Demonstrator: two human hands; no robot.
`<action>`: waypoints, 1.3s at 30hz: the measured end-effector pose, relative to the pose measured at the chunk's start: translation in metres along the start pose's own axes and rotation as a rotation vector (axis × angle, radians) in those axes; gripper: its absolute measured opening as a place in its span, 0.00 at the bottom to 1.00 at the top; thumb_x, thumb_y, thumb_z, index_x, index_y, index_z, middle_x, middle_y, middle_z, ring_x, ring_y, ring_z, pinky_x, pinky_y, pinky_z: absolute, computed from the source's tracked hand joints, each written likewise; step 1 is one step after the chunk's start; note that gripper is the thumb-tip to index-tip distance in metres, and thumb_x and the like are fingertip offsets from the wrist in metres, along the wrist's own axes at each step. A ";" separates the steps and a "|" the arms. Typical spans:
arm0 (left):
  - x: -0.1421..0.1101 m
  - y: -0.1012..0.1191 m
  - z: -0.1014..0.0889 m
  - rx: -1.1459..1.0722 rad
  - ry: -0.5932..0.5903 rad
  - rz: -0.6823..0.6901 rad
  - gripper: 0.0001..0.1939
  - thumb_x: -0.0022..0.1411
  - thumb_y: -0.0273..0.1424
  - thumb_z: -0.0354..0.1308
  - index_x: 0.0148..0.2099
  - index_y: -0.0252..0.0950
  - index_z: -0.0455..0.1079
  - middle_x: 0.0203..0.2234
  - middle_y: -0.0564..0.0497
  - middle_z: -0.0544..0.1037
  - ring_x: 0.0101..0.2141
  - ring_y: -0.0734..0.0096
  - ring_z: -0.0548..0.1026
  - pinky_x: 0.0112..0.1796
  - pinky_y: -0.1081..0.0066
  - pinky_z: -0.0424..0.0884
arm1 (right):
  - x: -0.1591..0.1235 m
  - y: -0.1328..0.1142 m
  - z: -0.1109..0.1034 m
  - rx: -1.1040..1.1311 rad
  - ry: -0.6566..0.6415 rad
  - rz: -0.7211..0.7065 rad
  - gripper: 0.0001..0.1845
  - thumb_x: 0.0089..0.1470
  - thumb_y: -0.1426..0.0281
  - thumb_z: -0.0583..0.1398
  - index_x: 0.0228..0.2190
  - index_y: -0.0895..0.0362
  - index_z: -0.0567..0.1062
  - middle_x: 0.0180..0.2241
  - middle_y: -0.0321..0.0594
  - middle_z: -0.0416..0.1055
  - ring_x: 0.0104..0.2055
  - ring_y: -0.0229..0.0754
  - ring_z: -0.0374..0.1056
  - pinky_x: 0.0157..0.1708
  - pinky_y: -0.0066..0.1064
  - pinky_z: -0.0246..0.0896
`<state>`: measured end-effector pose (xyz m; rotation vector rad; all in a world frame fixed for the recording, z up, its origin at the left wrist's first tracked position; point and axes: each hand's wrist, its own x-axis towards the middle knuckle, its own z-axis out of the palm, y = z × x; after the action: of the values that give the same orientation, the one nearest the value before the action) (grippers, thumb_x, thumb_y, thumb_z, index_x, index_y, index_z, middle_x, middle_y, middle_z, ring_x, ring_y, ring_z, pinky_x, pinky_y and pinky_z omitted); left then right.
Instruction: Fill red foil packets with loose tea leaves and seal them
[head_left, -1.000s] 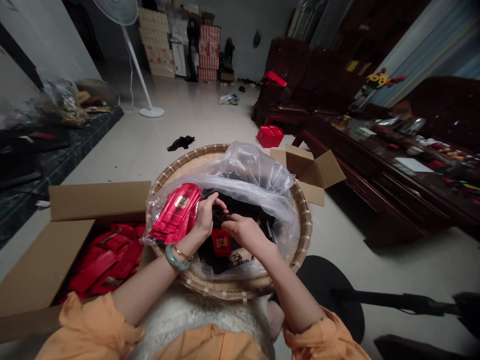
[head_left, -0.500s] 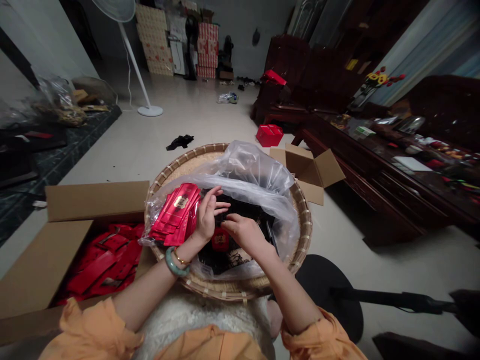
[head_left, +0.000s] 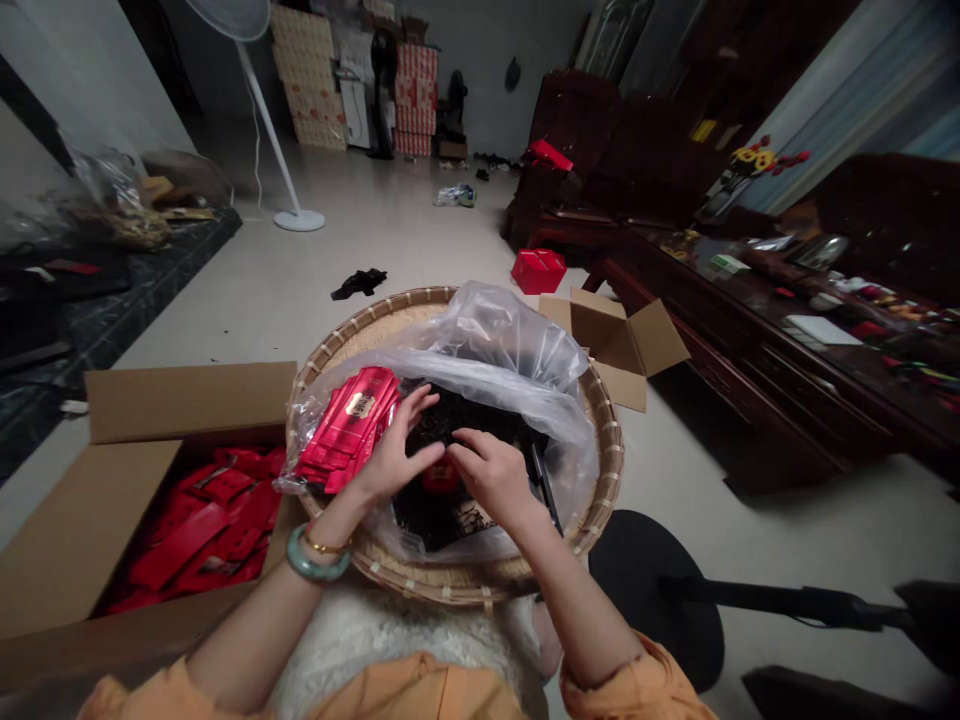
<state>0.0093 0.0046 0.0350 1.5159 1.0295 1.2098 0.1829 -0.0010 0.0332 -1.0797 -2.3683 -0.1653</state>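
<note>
My left hand (head_left: 396, 448) hovers over the dark contents of a clear plastic bag (head_left: 510, 340), its fingers apart and its thumb pointing at my right hand. My right hand (head_left: 491, 478) is curled with thumb and fingertips together; whatever they pinch is too small or hidden to tell. Just below the fingertips is a small red item with a gold label (head_left: 439, 476), partly covered by the hands. Dark loose leaf-like pieces (head_left: 442, 415) lie in the bag. Beside my left hand rests a pile of shiny red packets (head_left: 352, 420). All of this sits on a round woven bamboo tray (head_left: 613, 450).
On the left stands an open cardboard box (head_left: 135, 510) full of red packets (head_left: 217, 520). Another open carton (head_left: 630, 345) lies beyond the tray, near a red box (head_left: 538, 270). A black round base (head_left: 660, 590) is at the right, and a long dark wooden table (head_left: 750, 350) behind.
My left hand has drawn back slightly leftward and its thumb has swung toward the right hand. The right hand has stayed almost in place over the red item.
</note>
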 end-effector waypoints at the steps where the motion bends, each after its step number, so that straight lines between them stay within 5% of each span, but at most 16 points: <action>1: -0.007 -0.007 0.001 0.096 -0.026 -0.030 0.43 0.49 0.33 0.63 0.64 0.37 0.46 0.58 0.39 0.61 0.58 0.57 0.59 0.58 0.56 0.54 | -0.001 -0.001 0.000 0.000 0.010 -0.005 0.08 0.58 0.72 0.54 0.35 0.55 0.75 0.42 0.40 0.73 0.38 0.38 0.65 0.35 0.27 0.58; 4: -0.027 -0.030 0.015 0.353 0.017 -0.170 0.51 0.42 0.31 0.66 0.64 0.35 0.43 0.54 0.37 0.66 0.52 0.53 0.67 0.51 0.55 0.63 | -0.002 -0.005 -0.005 0.016 -0.009 -0.014 0.08 0.57 0.72 0.55 0.33 0.55 0.74 0.40 0.40 0.73 0.38 0.40 0.61 0.35 0.28 0.58; 9: -0.039 -0.048 0.038 0.501 0.133 -0.187 0.31 0.46 0.29 0.62 0.54 0.35 0.62 0.42 0.42 0.74 0.43 0.57 0.72 0.44 0.60 0.68 | -0.003 -0.007 -0.023 0.089 -0.252 -0.012 0.09 0.58 0.71 0.52 0.35 0.57 0.71 0.33 0.42 0.72 0.37 0.42 0.59 0.33 0.29 0.57; 13: -0.036 -0.051 0.039 0.543 0.071 -0.189 0.24 0.45 0.27 0.60 0.48 0.34 0.68 0.39 0.43 0.75 0.39 0.59 0.73 0.40 0.62 0.69 | -0.003 -0.007 -0.035 0.100 -0.423 0.040 0.14 0.56 0.68 0.54 0.44 0.61 0.67 0.34 0.45 0.71 0.39 0.45 0.59 0.34 0.30 0.57; 22: -0.039 -0.054 0.034 0.382 -0.067 -0.212 0.23 0.39 0.26 0.61 0.43 0.34 0.72 0.29 0.51 0.77 0.29 0.67 0.72 0.32 0.71 0.66 | 0.004 -0.018 -0.044 0.055 -0.667 0.017 0.15 0.54 0.59 0.57 0.31 0.58 0.75 0.32 0.45 0.73 0.37 0.45 0.62 0.34 0.31 0.58; 29: -0.037 -0.053 0.034 0.298 -0.048 -0.230 0.08 0.47 0.32 0.60 0.29 0.32 0.70 0.21 0.55 0.71 0.25 0.72 0.67 0.27 0.74 0.62 | 0.005 -0.013 -0.045 -0.015 -0.551 0.128 0.09 0.58 0.65 0.55 0.34 0.56 0.73 0.33 0.41 0.73 0.38 0.43 0.63 0.31 0.28 0.56; 33: -0.034 -0.048 0.033 0.287 -0.007 -0.198 0.04 0.45 0.28 0.59 0.27 0.33 0.68 0.21 0.56 0.69 0.25 0.73 0.65 0.27 0.76 0.60 | 0.003 -0.012 -0.039 0.024 -0.606 0.080 0.08 0.58 0.66 0.56 0.37 0.54 0.74 0.34 0.41 0.73 0.39 0.43 0.63 0.33 0.29 0.57; 39: -0.033 -0.043 0.030 0.311 0.037 -0.202 0.12 0.47 0.36 0.61 0.22 0.34 0.64 0.17 0.58 0.64 0.23 0.75 0.62 0.23 0.77 0.57 | 0.004 -0.005 -0.051 0.187 -0.462 0.152 0.12 0.60 0.65 0.52 0.42 0.54 0.72 0.37 0.41 0.73 0.40 0.39 0.67 0.37 0.28 0.58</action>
<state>0.0308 -0.0210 -0.0171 1.5814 1.4109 0.9716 0.1981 -0.0172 0.0793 -1.3069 -2.6137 0.3937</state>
